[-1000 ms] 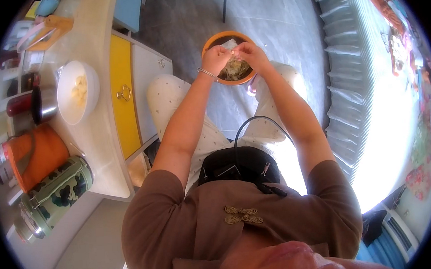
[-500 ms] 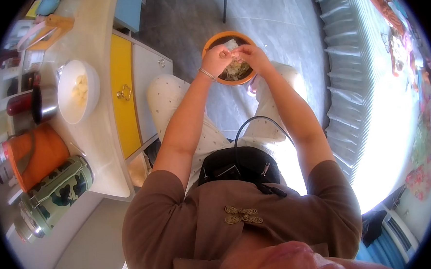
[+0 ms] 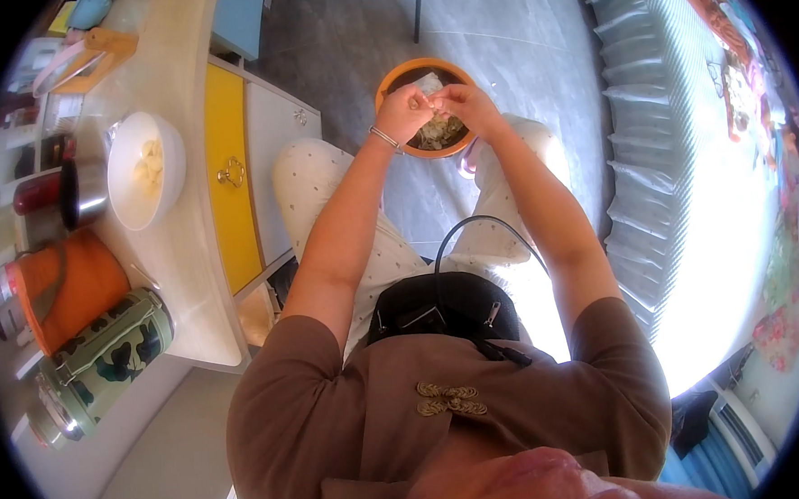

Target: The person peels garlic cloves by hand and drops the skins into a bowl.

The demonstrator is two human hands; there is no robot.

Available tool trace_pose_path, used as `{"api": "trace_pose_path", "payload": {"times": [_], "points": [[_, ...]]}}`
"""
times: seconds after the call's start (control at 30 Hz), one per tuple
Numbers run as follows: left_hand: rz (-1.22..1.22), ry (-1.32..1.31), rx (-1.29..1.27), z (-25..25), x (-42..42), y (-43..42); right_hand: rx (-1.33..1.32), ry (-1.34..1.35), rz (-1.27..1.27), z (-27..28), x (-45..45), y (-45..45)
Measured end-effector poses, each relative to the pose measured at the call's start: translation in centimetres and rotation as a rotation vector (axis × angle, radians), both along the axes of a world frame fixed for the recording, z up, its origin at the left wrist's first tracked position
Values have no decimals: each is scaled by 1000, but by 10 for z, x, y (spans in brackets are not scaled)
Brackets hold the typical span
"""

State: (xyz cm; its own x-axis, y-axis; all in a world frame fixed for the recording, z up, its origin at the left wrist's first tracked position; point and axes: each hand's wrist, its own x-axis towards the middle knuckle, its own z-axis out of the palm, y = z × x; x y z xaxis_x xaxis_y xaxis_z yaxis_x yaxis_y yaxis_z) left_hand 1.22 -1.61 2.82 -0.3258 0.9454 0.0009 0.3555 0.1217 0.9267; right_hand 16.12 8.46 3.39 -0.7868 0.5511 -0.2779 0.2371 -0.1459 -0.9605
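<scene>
Over an orange-rimmed bin [image 3: 393, 76] on the floor between my knees, my left hand [image 3: 403, 112] and my right hand [image 3: 472, 108] meet fingertip to fingertip. Both pinch a small pale piece [image 3: 434, 106] that looks like a garlic clove; the fingers partly hide it. Below them in the bin lie pale, papery scraps [image 3: 437, 132] and something white near the far side. A bracelet [image 3: 386, 140] circles my left wrist. On the counter to the left, a white bowl [image 3: 169, 189] holds several pale yellow pieces resembling peeled cloves.
The counter [image 3: 189, 288] on the left carries a camouflage flask [image 3: 116, 355], an orange bag [image 3: 76, 284] and a dark metal cup [image 3: 80, 192]. Beneath its edge is a yellow drawer front [image 3: 232, 213]. A bed with a pleated skirt [image 3: 634, 147] stands at the right.
My fingers have shifted slightly around the small pale piece, and the left fingers look a little more drawn together. Both hands stay over the bin.
</scene>
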Motion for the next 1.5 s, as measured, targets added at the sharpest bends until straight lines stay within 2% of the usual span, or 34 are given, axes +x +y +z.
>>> {"api": "trace_pose_path", "payload": {"times": [0.13, 0.2, 0.53, 0.73, 0.8, 0.93, 1.0, 1.23, 1.3, 1.5], "points": [[15, -83, 58, -8, -1, 3, -26, 20, -42, 5, 0, 1], [28, -237, -9, -10, -2, 3, -26, 8, -63, 8, 0, 1], [-23, -119, -82, -5, -1, 0, -3, -6, 16, -1, 1, 1], [21, -225, -7, -12, 2, 3, -31, 22, -21, 3, 1, 1], [40, -455, -80, -12, 1, 4, -19, 27, -46, 4, 2, 2], [18, -428, -113, -1, 0, 1, 3, 5, -15, 3, 3, 3], [21, -266, -104, 4, 3, -1, 11, -6, 2, 1, 3, 3], [1, -213, 6, -17, 4, 1, -6, 53, 30, -9, 1, 3], [24, -380, -15, -23, 4, 4, -15, 61, 26, -8, 1, 3], [106, -644, -88, -17, 6, 4, -83, 67, 0, 2, -2, -3]]}}
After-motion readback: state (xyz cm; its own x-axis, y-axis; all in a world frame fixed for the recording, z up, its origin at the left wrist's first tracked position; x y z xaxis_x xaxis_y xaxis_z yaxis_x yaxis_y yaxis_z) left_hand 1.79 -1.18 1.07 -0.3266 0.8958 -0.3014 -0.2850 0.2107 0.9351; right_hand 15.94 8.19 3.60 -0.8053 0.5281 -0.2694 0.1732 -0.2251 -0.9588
